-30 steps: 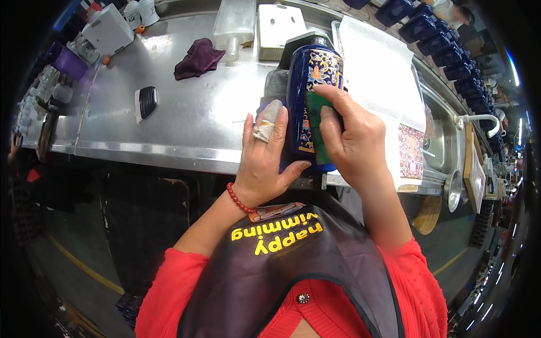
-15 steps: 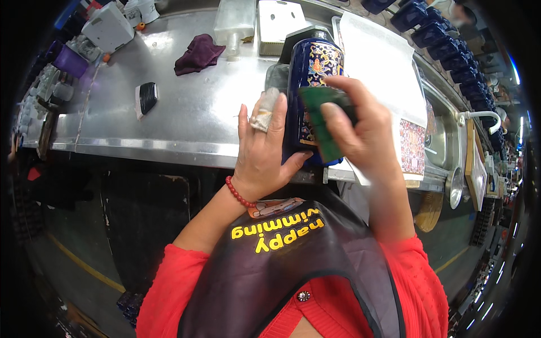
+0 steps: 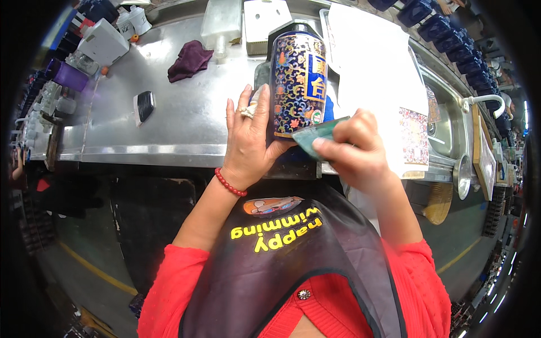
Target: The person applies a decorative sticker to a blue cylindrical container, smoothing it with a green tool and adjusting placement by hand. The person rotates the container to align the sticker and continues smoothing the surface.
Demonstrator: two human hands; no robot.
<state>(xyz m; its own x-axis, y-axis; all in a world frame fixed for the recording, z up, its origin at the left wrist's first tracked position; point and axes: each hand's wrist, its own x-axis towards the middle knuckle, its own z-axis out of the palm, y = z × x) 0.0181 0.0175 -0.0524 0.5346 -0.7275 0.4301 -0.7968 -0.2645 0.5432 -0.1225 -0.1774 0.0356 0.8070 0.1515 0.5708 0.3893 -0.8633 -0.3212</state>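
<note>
A dark blue bottle [image 3: 288,84] lies at the near edge of the metal bench, its neck pointing away. A colourful floral decal with a blue-and-gold panel wraps its side. My left hand [image 3: 248,127] grips the bottle from the left, thumb near its base, fingers along its side. A whitish wrap covers part of one finger. In my right hand [image 3: 358,146], thumb and fingers pinch a flat green scraper [image 3: 309,137]. One edge of the scraper is against or very close to the bottle's lower end. Whatever supports the bottle is mostly hidden.
White sheets [image 3: 369,67] lie right of the bottle, with a patterned decal sheet [image 3: 414,135] on them. A sink [image 3: 451,143] with a white tap stands farther right. A purple cloth [image 3: 190,60], a black-and-white pad [image 3: 145,107] and a clear container [image 3: 221,25] lie on the bench [image 3: 129,135].
The bottle has turned, bringing the blue-and-gold panel into view. My right hand has moved the green scraper from the bottle's side down to its near end. My left hand has shifted slightly left.
</note>
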